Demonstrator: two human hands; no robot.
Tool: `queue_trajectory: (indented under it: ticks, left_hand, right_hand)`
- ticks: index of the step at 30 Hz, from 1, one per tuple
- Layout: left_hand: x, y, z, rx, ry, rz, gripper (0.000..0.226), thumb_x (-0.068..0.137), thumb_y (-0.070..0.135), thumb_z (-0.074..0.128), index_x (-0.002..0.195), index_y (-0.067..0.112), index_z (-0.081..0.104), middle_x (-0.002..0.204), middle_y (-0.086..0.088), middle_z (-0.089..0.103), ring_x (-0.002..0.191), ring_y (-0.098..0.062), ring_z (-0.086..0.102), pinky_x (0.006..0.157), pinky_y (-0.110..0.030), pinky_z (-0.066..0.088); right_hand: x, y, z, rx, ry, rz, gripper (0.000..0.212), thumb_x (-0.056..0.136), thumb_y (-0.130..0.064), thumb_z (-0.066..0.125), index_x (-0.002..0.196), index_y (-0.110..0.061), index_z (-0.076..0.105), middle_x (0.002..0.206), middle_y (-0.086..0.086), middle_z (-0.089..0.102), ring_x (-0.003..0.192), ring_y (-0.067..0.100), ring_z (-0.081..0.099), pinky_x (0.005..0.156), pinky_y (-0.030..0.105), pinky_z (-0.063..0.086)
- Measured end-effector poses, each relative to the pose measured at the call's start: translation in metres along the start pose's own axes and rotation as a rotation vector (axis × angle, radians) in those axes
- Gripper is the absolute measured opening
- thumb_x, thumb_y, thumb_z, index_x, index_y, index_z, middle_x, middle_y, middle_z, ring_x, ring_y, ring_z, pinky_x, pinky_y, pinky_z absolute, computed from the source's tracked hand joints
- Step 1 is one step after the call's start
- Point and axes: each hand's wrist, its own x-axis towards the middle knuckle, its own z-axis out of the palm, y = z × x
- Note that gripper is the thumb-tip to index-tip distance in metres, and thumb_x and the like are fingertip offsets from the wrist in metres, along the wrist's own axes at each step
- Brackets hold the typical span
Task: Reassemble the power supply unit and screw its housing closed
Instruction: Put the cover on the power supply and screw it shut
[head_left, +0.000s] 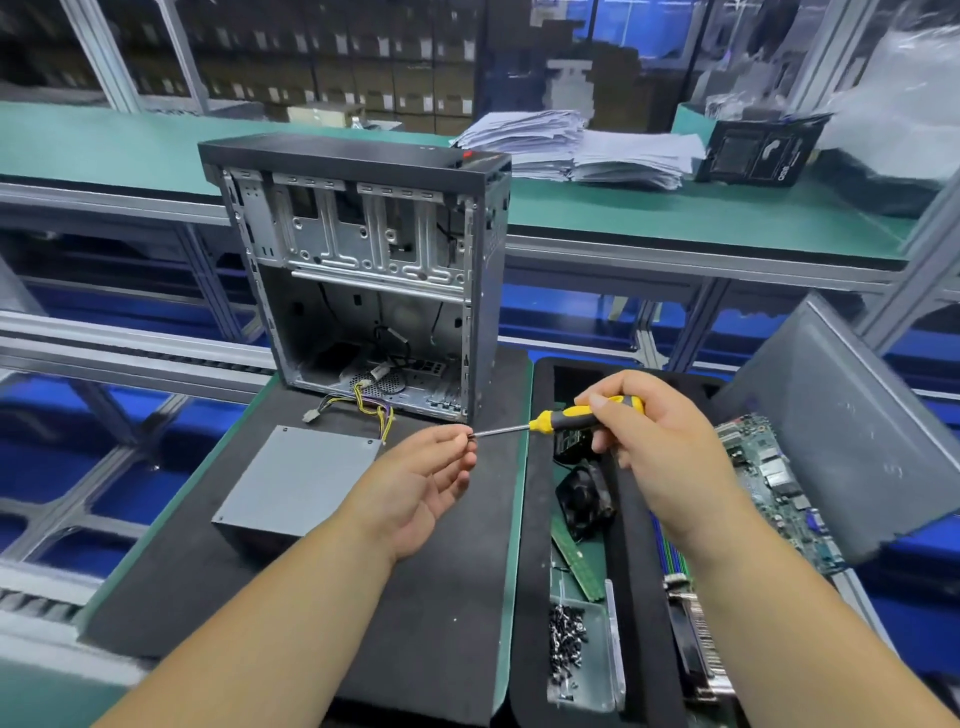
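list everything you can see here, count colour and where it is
power supply unit: one, grey, on the black mat left of centre, yellow and purple wires at its far corner
computer case: one, black and bare metal, open, upright behind the power supply unit
screwdriver: one, yellow and black handle, held over the mat
screw: one, dark, at the screwdriver tip
screws: many, black, in a clear tray bottom centre
fan: one, black, in the right-hand tray
RAM stick: one, green, below the fan
motherboard: one, green, far right
paper stacks: several, white, back bench
left hand: pinches the screw
right hand: grips the screwdriver
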Motion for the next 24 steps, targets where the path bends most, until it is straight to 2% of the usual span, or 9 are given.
queue_trajectory:
  ticks: [3,7,10,14,18,22,24]
  left_hand:
    - [-0.008,-0.004,-0.006,0.009,0.033,0.023,0.011,0.091,0.004,0.06,0.098,0.006,0.069,0.077,-0.001,0.069,0.067,-0.008,0.066,0.06,-0.018,0.055]
    - [-0.015,-0.003,-0.017,0.0,0.095,0.031,0.011,0.087,0.005,0.064,0.093,0.006,0.074,0.078,-0.002,0.07,0.068,-0.009,0.067,0.06,-0.018,0.055]
    - [-0.02,0.002,-0.026,0.002,0.14,0.002,0.01,0.085,0.007,0.067,0.086,0.007,0.078,0.079,-0.003,0.071,0.066,-0.009,0.067,0.058,-0.018,0.055]
    - [-0.03,0.01,-0.043,0.003,0.184,-0.037,0.01,0.074,0.011,0.074,0.081,0.007,0.08,0.079,-0.003,0.072,0.064,-0.008,0.067,0.055,-0.018,0.055]
    - [-0.042,0.02,-0.071,0.011,0.231,0.025,0.012,0.081,0.008,0.07,0.091,0.004,0.076,0.079,-0.004,0.072,0.065,-0.008,0.067,0.058,-0.017,0.055]
    - [-0.056,0.034,-0.104,0.082,0.263,0.134,0.015,0.088,0.007,0.066,0.083,0.009,0.08,0.081,-0.004,0.073,0.07,-0.008,0.068,0.062,-0.017,0.055]
    - [-0.062,0.042,-0.121,0.112,0.27,0.186,0.015,0.089,0.007,0.065,0.085,0.009,0.08,0.084,-0.006,0.073,0.073,-0.009,0.069,0.064,-0.017,0.055]
  right_hand:
    - [0.0,0.005,0.002,-0.018,-0.037,-0.002,0.03,0.078,-0.051,0.057,0.091,-0.026,0.069,0.072,0.002,0.064,0.067,0.012,0.058,0.06,0.031,0.039]
    - [0.001,0.008,0.012,-0.028,-0.087,-0.002,0.031,0.078,-0.05,0.056,0.093,-0.026,0.069,0.066,-0.006,0.061,0.065,0.009,0.056,0.061,0.032,0.038]
    - [0.001,0.005,0.023,-0.015,-0.127,-0.018,0.019,0.08,-0.037,0.055,0.09,-0.028,0.068,0.067,-0.01,0.056,0.065,0.008,0.054,0.061,0.03,0.039]
    - [0.0,0.0,0.043,-0.001,-0.194,-0.032,0.013,0.082,-0.028,0.054,0.088,-0.028,0.066,0.066,-0.005,0.052,0.067,0.014,0.048,0.064,0.034,0.041]
    - [0.003,-0.003,0.074,0.004,-0.219,-0.026,0.007,0.089,-0.032,0.058,0.086,-0.029,0.064,0.066,-0.004,0.062,0.061,0.01,0.054,0.063,0.028,0.047]
    - [0.005,-0.007,0.114,0.024,-0.218,-0.019,0.01,0.094,-0.03,0.059,0.085,-0.028,0.062,0.064,-0.003,0.064,0.056,0.01,0.054,0.058,0.022,0.046]
    - [0.005,-0.012,0.133,0.042,-0.223,-0.008,0.009,0.093,-0.031,0.058,0.085,-0.028,0.062,0.065,-0.004,0.065,0.056,0.01,0.054,0.057,0.021,0.045]
